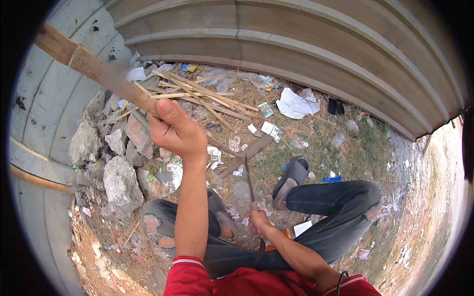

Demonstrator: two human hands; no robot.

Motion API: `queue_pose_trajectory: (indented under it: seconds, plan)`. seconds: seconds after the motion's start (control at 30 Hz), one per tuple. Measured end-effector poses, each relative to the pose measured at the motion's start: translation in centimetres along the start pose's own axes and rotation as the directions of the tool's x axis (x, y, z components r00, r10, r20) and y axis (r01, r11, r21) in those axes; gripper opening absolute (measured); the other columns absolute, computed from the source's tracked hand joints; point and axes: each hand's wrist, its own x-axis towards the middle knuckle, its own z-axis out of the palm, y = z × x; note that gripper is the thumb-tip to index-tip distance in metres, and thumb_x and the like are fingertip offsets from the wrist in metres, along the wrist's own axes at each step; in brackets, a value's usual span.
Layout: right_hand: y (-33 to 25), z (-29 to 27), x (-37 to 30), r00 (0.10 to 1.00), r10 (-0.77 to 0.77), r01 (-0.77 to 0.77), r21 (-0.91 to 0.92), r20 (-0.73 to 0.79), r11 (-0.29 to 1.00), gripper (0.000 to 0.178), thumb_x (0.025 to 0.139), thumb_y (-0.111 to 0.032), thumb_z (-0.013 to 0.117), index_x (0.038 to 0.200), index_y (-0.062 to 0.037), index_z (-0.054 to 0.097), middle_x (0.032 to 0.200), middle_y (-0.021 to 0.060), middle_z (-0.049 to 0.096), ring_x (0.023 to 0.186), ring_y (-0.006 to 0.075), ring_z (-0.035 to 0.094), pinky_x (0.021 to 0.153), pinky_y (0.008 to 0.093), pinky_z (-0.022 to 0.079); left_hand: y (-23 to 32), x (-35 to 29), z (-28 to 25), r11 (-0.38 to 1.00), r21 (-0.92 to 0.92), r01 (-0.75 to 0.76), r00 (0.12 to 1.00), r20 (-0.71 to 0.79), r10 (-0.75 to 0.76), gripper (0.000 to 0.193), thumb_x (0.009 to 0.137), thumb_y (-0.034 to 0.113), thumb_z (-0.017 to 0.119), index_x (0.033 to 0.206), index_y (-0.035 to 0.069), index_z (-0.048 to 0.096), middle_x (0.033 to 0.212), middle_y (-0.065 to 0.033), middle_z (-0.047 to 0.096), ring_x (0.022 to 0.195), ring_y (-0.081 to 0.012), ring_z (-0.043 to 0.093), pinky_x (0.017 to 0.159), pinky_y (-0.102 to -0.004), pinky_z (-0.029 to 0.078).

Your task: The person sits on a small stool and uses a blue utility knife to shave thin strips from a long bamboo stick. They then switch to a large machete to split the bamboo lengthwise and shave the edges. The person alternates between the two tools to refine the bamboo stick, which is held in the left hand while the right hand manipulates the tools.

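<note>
From the head view, your left hand (175,129) is raised with its fingers wrapped tight around a long tan bamboo pole (94,69), which runs up and away to the left, toward the pale grey sheet wall (44,98). Your right hand (257,221) sits low by your lap, fingers closed on the handle of a thin dark-bladed knife (250,180) whose blade points up and away from you.

This looks like the pause between cuts in working the pole: blade and bamboo are well apart. I judge that bringing them together calls for keeping the edge clear of your left wrist and forearm, which lie between the two.

Around you are a heap of pale split bamboo strips (202,93), grey broken rocks (118,182) to the left, scattered paper litter (295,104) and a brown corrugated metal wall (296,44). Your knees in dark jeans and your grey sandal (291,177) crowd the space under the blade.
</note>
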Motion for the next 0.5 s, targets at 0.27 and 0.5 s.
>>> queue_pose_trajectory:
  seconds: [0.27, 0.5]
  plan:
    - [-1.3, 1.6, -0.5, 0.722, -0.687, 0.653, -0.402, 0.078, 0.641, 0.014, 0.080, -0.011, 0.070, 0.072, -0.0007, 0.065, 0.059, 0.0026, 0.054, 0.046, 0.0160, 0.051, 0.045, 0.0332, 0.041, 0.7, -0.1, -0.4, 0.994, 0.100, -0.043, 0.999, 0.008, 0.042, 0.045, 0.105, 0.039, 0.052, 0.073, 0.007, 0.047, 0.053, 0.0023, 0.045, 0.047, -0.0056, 0.042, 0.047, -0.0230, 0.033]
    - [-0.7, 1.1, -0.2, 0.997, -0.081, 0.081, -0.111, -0.003, 0.991, 0.011, 0.081, -0.008, 0.068, 0.078, 0.0016, 0.064, 0.059, 0.0037, 0.049, 0.043, 0.0168, 0.044, 0.043, 0.0333, 0.039, 0.5, 1.0, -1.0, 0.981, 0.196, -0.019, 0.997, -0.073, 0.034, 0.043, 0.105, 0.034, 0.055, 0.072, 0.006, 0.048, 0.053, 0.0017, 0.047, 0.046, -0.0062, 0.045, 0.046, -0.0228, 0.035]
